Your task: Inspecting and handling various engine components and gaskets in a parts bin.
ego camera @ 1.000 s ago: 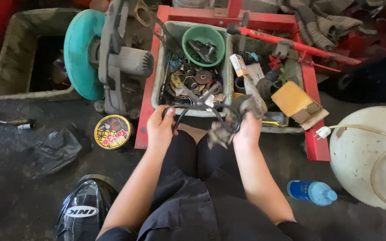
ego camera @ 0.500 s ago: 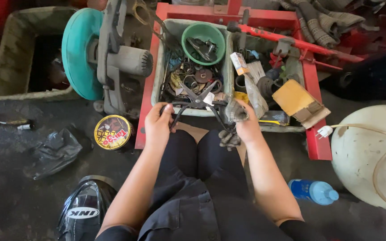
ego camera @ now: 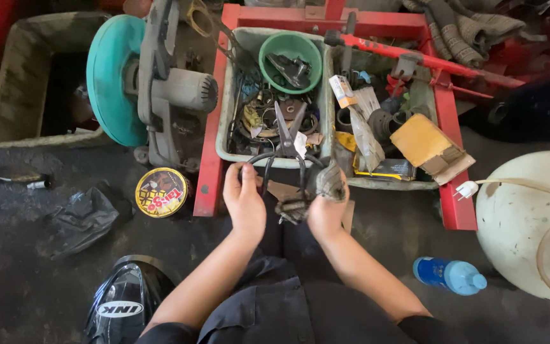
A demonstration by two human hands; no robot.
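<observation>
The left hand [ego camera: 244, 202] grips the shears' [ego camera: 286, 143] handle loop, blades pointing away over the tray [ego camera: 224, 137]; right hand [ego camera: 326, 207] clutches a rag [ego camera: 326, 181].

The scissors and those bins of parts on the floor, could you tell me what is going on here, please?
A person sits on the floor before two grey bins of oily metal parts in a red frame. The left hand has its grip on one handle loop of large black scissors, whose blades point into the left bin. The right hand holds a dirty grey rag. A green bowl sits in the same bin.
</observation>
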